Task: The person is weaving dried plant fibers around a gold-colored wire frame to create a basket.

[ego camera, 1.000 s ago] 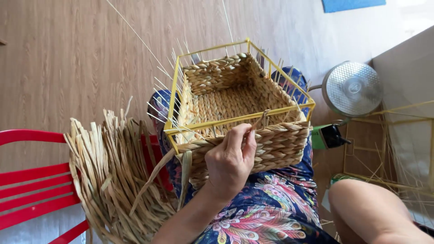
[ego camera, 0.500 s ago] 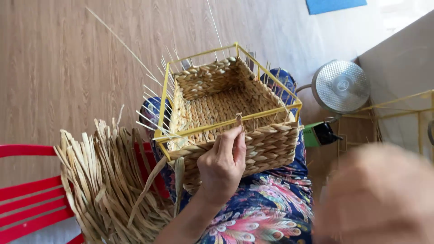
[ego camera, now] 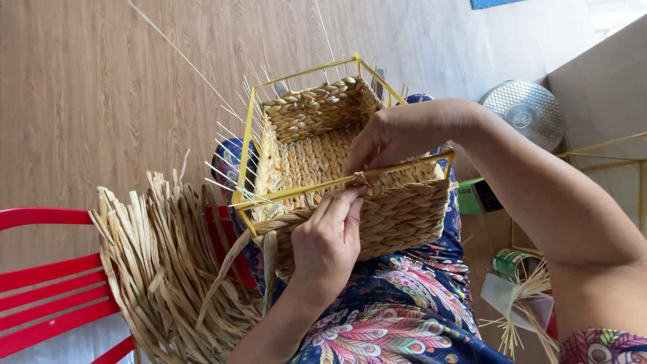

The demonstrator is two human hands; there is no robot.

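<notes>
A half-woven straw basket (ego camera: 397, 216) on a yellow wire frame (ego camera: 303, 192) rests on my lap. My left hand (ego camera: 330, 239) presses against the basket's near wall, its fingertips pinching a straw strand (ego camera: 359, 179) wrapped over the yellow top rail. My right hand (ego camera: 397, 135) reaches in from the right over the basket's opening and grips the same strand at the rail. Thin stiff straws stick out of the frame's left side.
A bundle of dried straw strips (ego camera: 168, 269) lies on a red chair (ego camera: 47, 283) at my left. On the wooden floor at right are a round metal lid (ego camera: 529, 111), a green object (ego camera: 478, 195), a tin can (ego camera: 515, 263) and loose straws.
My right arm has come into view and its hand has reached the top rail beside my left hand. The basket has shifted slightly left in view.
</notes>
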